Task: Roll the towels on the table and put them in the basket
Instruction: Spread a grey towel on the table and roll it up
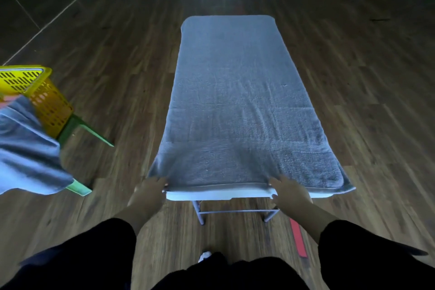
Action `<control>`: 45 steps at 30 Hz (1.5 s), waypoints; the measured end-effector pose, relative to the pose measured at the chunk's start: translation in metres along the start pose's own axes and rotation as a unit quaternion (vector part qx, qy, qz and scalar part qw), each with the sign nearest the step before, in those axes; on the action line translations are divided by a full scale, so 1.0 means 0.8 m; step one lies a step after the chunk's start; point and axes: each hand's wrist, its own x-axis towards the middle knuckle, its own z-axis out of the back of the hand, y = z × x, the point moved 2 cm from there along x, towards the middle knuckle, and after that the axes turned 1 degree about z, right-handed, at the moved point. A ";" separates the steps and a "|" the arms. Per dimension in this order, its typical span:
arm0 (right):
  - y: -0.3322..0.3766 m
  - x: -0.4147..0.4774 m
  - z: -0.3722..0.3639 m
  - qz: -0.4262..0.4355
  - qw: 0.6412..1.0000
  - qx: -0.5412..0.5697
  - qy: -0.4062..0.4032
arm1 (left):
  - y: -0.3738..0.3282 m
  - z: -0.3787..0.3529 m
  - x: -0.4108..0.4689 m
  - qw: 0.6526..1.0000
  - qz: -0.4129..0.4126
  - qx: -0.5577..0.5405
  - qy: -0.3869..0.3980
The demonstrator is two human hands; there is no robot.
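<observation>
From the head view: a grey towel lies flat along the full length of the narrow table, its sides drooping a little over the long edges. Spread out like that, it looks ready to roll from the near end. Both hands are down at that end. The left hand has its fingers curled onto the near left corner. The right hand pinches the hem further right, fingers on top and thumb below. They're set wide apart, which should keep the hem straight and the roll even.

The roll itself hasn't begun, I'd say; no fold shows yet. Off to the left, well apart from the table, the yellow basket sits on a green stool, within reach for the drop-off. A second towel hangs beside it; whether it's tucked into the basket, I can't tell.
</observation>
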 end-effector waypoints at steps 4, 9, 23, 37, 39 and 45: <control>0.004 -0.003 -0.001 -0.001 0.999 -0.049 -0.011 | -0.055 0.005 -0.006 0.995 -0.087 0.020 -0.054; -0.001 0.002 0.002 0.025 0.991 -0.131 -0.006 | -0.081 -0.013 0.004 0.989 -0.119 0.063 -0.057; -0.037 0.025 0.009 0.033 0.996 0.077 -0.013 | -0.090 0.023 0.041 0.995 0.030 -0.009 0.090; -0.061 0.032 -0.008 0.060 0.992 0.082 -0.069 | -0.278 -0.001 0.032 0.990 -0.090 -0.073 0.082; -0.084 0.025 -0.012 0.090 0.990 0.100 -0.053 | -0.276 -0.001 0.043 0.988 -0.079 -0.090 0.095; -0.184 0.010 -0.025 -0.009 0.990 0.126 -0.064 | -0.270 -0.002 0.050 0.985 -0.070 -0.117 0.106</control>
